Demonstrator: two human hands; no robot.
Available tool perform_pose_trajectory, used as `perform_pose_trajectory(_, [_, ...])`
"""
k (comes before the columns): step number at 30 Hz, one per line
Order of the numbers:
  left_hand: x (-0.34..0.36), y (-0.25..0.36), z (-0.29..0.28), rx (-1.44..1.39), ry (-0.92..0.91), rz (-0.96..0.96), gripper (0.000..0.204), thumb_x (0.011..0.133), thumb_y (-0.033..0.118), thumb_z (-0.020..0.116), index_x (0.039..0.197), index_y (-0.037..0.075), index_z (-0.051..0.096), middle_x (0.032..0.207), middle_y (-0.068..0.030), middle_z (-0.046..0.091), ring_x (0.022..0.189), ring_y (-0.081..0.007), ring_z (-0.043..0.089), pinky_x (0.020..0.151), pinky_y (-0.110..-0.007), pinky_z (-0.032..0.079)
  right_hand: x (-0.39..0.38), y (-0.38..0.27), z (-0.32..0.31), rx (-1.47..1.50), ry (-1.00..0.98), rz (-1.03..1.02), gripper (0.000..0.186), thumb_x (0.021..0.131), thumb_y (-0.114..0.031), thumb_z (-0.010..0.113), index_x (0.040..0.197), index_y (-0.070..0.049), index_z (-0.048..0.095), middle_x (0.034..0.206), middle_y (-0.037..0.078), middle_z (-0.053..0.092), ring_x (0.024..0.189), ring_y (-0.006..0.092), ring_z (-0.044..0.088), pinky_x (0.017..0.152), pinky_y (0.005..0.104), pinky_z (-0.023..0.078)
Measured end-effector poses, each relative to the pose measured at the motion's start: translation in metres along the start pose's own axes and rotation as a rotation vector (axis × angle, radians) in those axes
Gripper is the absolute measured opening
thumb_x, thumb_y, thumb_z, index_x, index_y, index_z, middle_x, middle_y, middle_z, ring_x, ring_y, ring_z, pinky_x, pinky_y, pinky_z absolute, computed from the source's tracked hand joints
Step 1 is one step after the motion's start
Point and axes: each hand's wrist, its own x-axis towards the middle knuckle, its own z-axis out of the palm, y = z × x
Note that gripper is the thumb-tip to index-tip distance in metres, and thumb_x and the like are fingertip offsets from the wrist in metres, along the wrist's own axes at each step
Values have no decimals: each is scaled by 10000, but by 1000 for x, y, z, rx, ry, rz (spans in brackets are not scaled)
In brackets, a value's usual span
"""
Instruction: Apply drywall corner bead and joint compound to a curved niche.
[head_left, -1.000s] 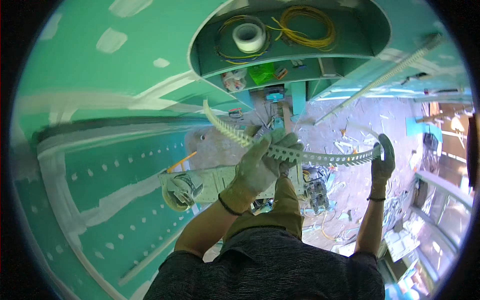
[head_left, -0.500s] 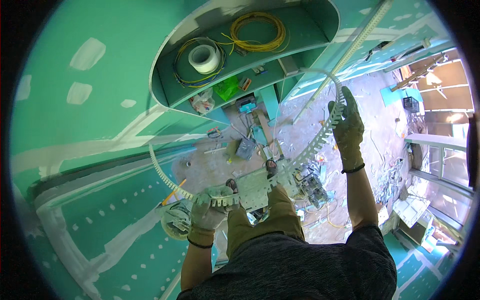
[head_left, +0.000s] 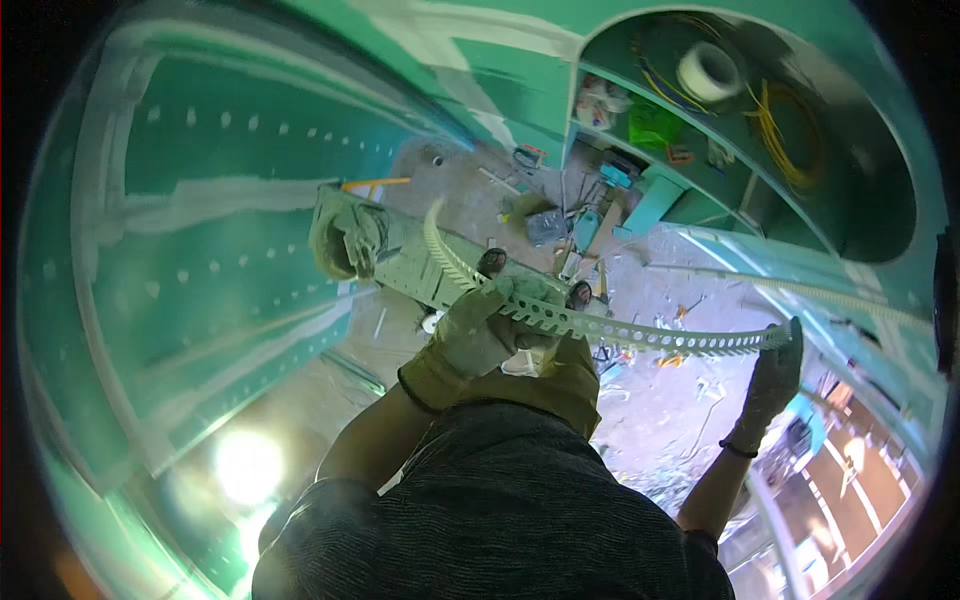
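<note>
Head view: The left grip (head_left: pixel 470 335), gloved, is closed on a perforated strip (head_left: pixel 630 333) at a section between its middle and its free left end. The right grip (head_left: pixel 774 385), also gloved, grasps the strip farther along to the right; the exact finger placement is not clear. The strip is suspended between both grips, in front of the torso and above the floor (head_left: pixel 640 440). Beyond the left grip, the free end rises and curves away to the upper left, in front of a pale platform (head_left: pixel 412 262). Any continuation past the right grip cannot be made out.

The strip is pale off-white, narrow and bowed in a shallow, sagging arc. A row of round holes runs along its band; one edge is cut into closely spaced teeth. At the far left of the platform is a bucket (head_left: pixel 323 242), well apart from the left grip.
</note>
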Motion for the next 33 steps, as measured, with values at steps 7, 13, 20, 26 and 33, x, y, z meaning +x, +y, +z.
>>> perform_pose_trajectory(7, [-101,7,-36,89,219,344,464,999,332,580,1319,-3,597,1282,-211,652,1165,-378,654,949,-544,576,-1,-86,96,-59,-455,-62,416,939,-252,684,1344,-164,643,1284,116,697,1092,303,702,919,380,553])
perform_pose_trajectory(13, [-166,3,-110,-212,570,520,338,994,327,605,1189,68,702,1192,-162,723,1019,-316,731,821,-502,634,-30,-151,202,365,-728,-259,421,929,-242,687,1309,-71,628,1223,152,697,1039,280,707,893,363,559])
perform_pose_trajectory(20, [-184,33,-296,-718,921,652,259,937,273,680,1094,71,721,1094,-129,762,989,-253,747,855,-474,631,-71,-220,385,326,-782,-909,314,988,-205,638,1215,11,667,1204,93,704,1011,198,686,950,313,527])
perform_pose_trajectory(26, [-192,37,-510,-813,961,786,358,940,308,655,1188,52,676,1192,-139,732,1014,-249,732,856,-437,627,-153,-256,537,639,-1115,-422,221,979,-226,681,1103,-48,725,980,9,709,848,116,640,770,283,515])
perform_pose_trajectory(33, [-157,44,-660,-916,914,822,511,922,432,638,1255,44,643,1108,-127,733,1018,-281,705,883,-457,588,-266,-348,664,-29,-1187,-561,304,919,-295,557,927,-31,707,948,162,723,918,342,671,846,453,508])
